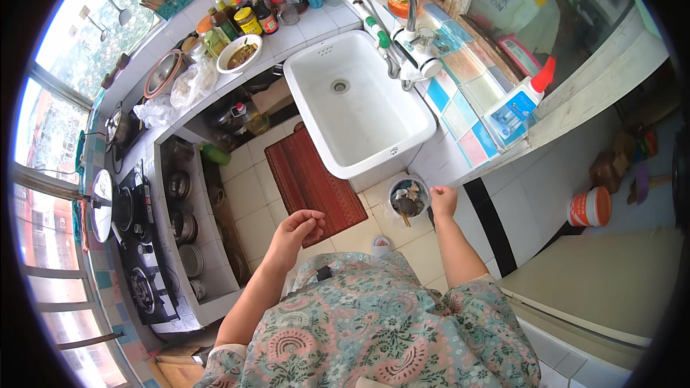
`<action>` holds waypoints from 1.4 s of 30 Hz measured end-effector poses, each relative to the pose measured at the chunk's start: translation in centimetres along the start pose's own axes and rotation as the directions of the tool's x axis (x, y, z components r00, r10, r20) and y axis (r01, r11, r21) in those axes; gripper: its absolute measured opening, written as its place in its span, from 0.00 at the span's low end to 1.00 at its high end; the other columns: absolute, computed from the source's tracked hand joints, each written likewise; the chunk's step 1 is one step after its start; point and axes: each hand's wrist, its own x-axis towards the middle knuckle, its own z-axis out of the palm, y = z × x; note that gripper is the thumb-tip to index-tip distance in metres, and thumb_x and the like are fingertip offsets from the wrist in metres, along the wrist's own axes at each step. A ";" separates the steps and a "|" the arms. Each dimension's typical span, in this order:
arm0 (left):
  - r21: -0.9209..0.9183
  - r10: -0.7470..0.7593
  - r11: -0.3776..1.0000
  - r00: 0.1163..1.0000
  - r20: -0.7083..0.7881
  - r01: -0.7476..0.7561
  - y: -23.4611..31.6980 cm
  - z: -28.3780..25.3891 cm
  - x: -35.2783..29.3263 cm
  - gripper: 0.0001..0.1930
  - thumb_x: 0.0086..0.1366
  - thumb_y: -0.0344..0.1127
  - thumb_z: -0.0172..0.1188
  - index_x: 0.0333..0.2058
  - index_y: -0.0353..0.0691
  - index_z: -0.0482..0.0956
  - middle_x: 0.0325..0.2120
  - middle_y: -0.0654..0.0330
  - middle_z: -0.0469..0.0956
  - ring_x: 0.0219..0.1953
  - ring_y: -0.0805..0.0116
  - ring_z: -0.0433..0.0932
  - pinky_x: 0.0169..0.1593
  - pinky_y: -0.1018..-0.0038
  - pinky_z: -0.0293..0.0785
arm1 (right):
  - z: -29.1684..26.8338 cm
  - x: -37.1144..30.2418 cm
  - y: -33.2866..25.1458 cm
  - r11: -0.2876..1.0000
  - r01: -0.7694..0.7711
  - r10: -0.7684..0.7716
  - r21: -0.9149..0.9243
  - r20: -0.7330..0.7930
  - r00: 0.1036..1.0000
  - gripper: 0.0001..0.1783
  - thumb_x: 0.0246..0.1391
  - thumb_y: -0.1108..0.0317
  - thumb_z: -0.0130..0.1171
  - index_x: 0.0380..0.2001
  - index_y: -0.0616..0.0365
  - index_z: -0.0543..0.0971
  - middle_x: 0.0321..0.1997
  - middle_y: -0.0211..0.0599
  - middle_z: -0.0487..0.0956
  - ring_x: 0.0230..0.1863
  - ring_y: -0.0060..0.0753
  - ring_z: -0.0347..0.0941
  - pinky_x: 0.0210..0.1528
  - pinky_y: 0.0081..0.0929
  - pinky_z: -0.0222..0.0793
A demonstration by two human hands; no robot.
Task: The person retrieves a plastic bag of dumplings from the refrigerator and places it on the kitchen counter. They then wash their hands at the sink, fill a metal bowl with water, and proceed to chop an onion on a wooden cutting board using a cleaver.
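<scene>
My left hand (300, 230) hangs in front of my body above the edge of the red floor mat (316, 187). Its fingers are loosely curled together, and nothing shows in them. My right hand (443, 201) is closed, with its fingers bent inward and nothing visible in it. It appears just right of a small waste bin (394, 202) lined with a clear bag and holding scraps. Ahead of both hands is a white sink (345, 162) with bare basin walls. A curved metal tap (412, 11) rises at its far right.
A white bowl of food (239, 54) stands left of the sink, beside several sauce bottles. A gas hob (140, 244) is at far left. On the right ledge stands a spray bottle (514, 111); an orange bucket (589, 207) sits further right.
</scene>
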 end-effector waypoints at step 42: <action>-0.204 0.056 0.977 0.997 -0.061 -0.068 7.0 -12.2 10.1 0.08 0.68 0.35 0.49 0.39 0.39 0.75 0.26 0.69 0.72 0.30 0.81 0.71 0.37 0.83 0.70 | 6.9 -2.9 -26.9 0.882 -0.261 -0.070 0.392 0.657 0.751 0.07 0.59 0.67 0.51 0.36 0.58 0.75 0.30 0.30 0.77 0.29 0.18 0.71 0.33 0.16 0.68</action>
